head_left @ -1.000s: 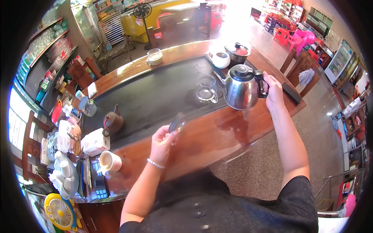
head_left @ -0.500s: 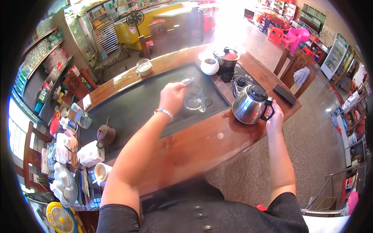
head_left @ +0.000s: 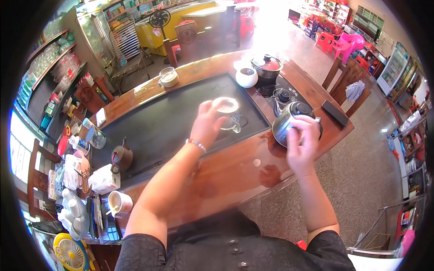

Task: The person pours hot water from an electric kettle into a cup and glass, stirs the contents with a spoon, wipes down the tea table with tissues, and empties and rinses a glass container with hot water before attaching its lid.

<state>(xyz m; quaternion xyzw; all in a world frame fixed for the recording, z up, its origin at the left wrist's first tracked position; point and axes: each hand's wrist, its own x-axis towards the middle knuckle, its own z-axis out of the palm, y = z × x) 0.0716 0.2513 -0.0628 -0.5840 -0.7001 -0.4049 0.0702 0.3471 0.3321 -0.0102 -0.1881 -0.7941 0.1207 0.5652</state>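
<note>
My left hand, a beaded bracelet at its wrist, curls thumb and fingers around the side of a round pale-rimmed glass top. Directly below it, a clear glass pitcher with a small spout stands on the dark tray. Whether top and pitcher touch, I cannot tell. My right hand is raised in front of the steel kettle, fingers bent and apart from the thumb, with nothing visible in it. The kettle rests on the wooden table; my hand partly hides its body and black handle.
Behind the kettle are a second kettle, a white jar and a lidded pot. A black box lies near the right edge. At left stand a brown teapot, a tissue pack and a paper cup.
My right hand has left the kettle handle and moved left in front of the kettle. My left hand has lowered from above the glass pitcher to the side of its round top.
</note>
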